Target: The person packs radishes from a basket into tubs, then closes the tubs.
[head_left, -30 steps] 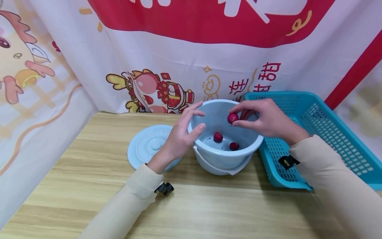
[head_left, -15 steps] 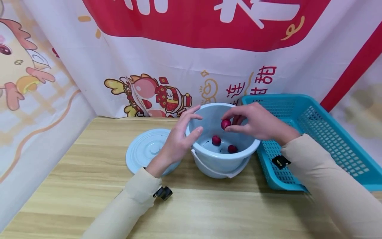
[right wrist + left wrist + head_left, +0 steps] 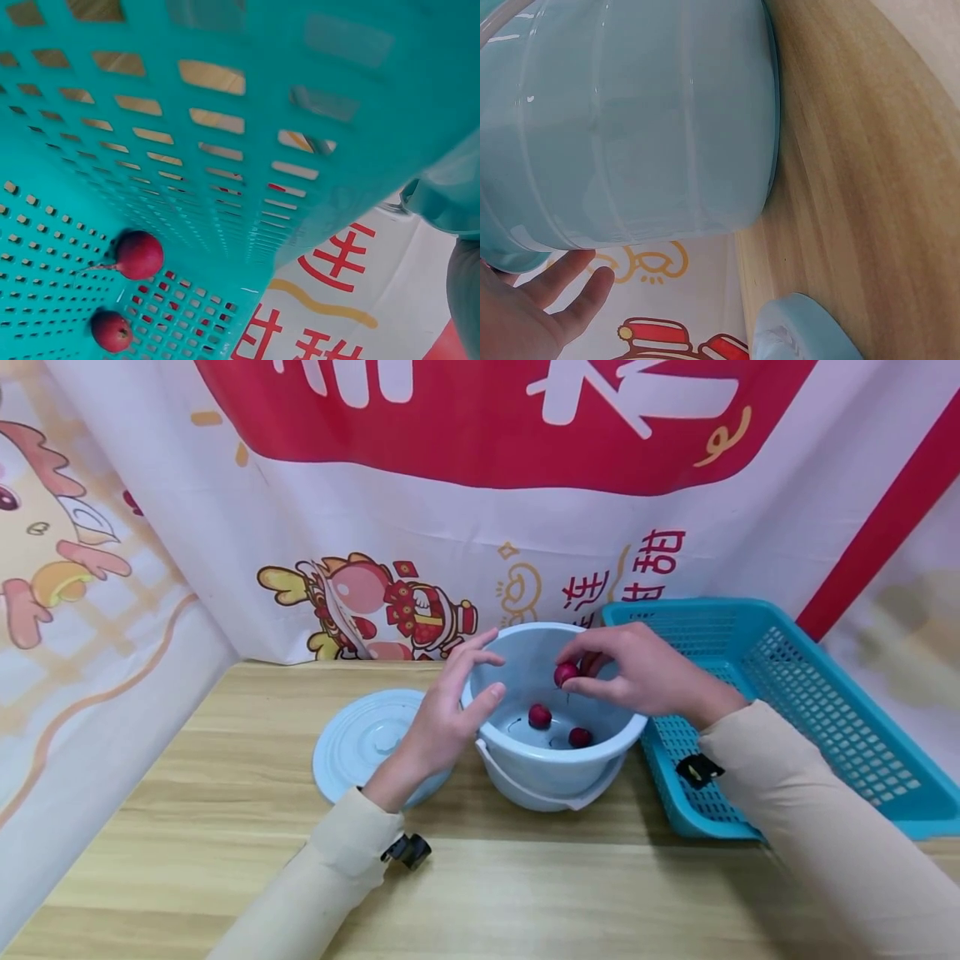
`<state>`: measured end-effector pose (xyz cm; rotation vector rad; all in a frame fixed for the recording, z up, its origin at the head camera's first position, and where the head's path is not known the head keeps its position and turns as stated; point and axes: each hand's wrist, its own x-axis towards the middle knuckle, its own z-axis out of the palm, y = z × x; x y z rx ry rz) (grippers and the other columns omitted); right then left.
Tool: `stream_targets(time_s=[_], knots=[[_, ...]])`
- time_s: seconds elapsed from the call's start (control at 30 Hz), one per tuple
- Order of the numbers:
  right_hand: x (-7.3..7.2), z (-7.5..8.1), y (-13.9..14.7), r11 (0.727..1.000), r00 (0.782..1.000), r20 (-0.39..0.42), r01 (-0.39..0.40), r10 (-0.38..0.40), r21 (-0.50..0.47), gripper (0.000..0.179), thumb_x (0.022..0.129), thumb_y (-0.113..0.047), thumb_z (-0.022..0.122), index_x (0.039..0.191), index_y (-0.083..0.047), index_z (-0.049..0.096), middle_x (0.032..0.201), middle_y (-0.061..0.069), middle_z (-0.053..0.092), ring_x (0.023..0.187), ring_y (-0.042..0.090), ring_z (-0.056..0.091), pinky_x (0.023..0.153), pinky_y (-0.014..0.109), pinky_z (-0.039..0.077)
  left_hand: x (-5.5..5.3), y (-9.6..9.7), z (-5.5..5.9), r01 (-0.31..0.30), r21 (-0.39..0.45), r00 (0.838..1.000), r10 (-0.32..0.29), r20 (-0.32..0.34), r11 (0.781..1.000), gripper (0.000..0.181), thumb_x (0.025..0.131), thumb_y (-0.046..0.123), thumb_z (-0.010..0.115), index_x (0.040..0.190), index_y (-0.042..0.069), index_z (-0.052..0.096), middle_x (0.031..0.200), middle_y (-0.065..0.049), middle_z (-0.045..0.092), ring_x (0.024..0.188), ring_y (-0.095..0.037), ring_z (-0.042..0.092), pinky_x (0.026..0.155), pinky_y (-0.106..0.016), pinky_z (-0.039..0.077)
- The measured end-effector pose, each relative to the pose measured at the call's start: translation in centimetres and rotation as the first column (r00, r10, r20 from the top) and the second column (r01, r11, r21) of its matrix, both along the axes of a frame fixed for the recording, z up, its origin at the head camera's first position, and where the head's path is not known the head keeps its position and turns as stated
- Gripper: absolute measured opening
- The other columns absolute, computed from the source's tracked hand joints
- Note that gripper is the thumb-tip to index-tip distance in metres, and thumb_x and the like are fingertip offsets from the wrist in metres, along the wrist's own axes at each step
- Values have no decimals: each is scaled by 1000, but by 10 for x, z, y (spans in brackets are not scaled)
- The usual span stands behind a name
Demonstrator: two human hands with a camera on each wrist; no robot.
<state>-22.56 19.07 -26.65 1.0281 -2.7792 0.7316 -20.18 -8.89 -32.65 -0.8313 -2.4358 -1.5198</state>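
My right hand pinches a small red radish between thumb and fingertips, over the mouth of a light blue bucket. A thin root trails from that radish. Two more radishes lie on the bucket's floor, one near the middle and one nearer the front. My left hand is at the bucket's left rim, its fingers loosely extended and thumb apart. In the left wrist view, the fingers appear beside the bucket's wall; whether they touch it is unclear.
A teal perforated basket stands right of the bucket. The right wrist view shows two radishes inside it, one above another. The bucket's round lid lies on the wooden table at left. A printed curtain hangs behind.
The right hand has moved slightly left and down with the radish, farther over the bucket. The head view has shifted a little; the left hand stays at the rim.
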Motion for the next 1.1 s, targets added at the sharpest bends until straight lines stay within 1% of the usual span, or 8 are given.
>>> stream_targets(time_s=[0.2,0.37,0.47,0.53,0.63,0.73,0.87,1.1], knots=[[1,-1,1,1000,1000,-16,-1,1,-17,34,88,-25,86,119,-13,77,113,3,80,101,21,74,86,49,66,0,-1,0,0,1,1000,0,-3,1000,49,104,41,54,143,12,54,175,9,29,163,-21,27,126,-65,35],[0,-3,3,998,1000,-10,-2,2,-68,32,89,-23,86,118,-12,78,112,3,80,99,20,74,85,51,66,-1,-1,-1,2,1,1000,-2,-5,1000,49,104,40,54,143,11,54,175,8,29,163,-21,26,126,-66,33],[-1,-6,4,993,1000,7,12,-11,-117,31,89,-20,86,118,-13,78,111,3,80,98,18,74,87,48,66,-1,-1,-1,0,1,1000,0,-1,1000,49,103,40,54,143,11,54,175,9,29,163,-21,26,126,-66,33],[0,-7,5,985,999,40,38,-32,-170,30,89,-20,86,118,-15,78,112,2,79,97,17,73,89,43,66,0,0,-1,0,1,1000,0,0,1000,49,104,40,54,143,11,54,175,8,29,163,-21,26,126,-66,34],[1,-8,8,955,990,126,103,-70,-277,31,89,-20,86,119,-17,79,114,2,79,99,17,74,88,32,65,0,0,-1,1,3,1000,-1,1,1000,48,104,40,53,142,12,55,175,8,29,163,-21,26,126,-66,34],[2,-8,14,910,977,202,137,-61,-390,31,91,-18,84,122,-14,78,117,3,79,100,17,75,87,25,64,0,1,-3,4,7,1000,-4,-2,1000,48,104,40,53,142,11,55,175,6,29,163,-21,26,126,-65,34],[-3,-8,25,861,977,212,117,-11,-494,31,94,-11,79,124,-7,75,117,0,79,103,17,76,88,25,64,0,2,-3,3,4,1000,-3,-7,1000,49,104,40,53,142,10,55,175,7,29,163,-21,27,126,-65,34],[-11,-9,43,798,963,254,219,-86,-562,33,98,-16,76,129,-7,73,118,-6,79,105,14,77,88,23,64,0,1,-1,0,-3,1000,0,-15,1000,49,103,41,53,141,10,55,175,5,29,163,-22,26,126,-67,32]])
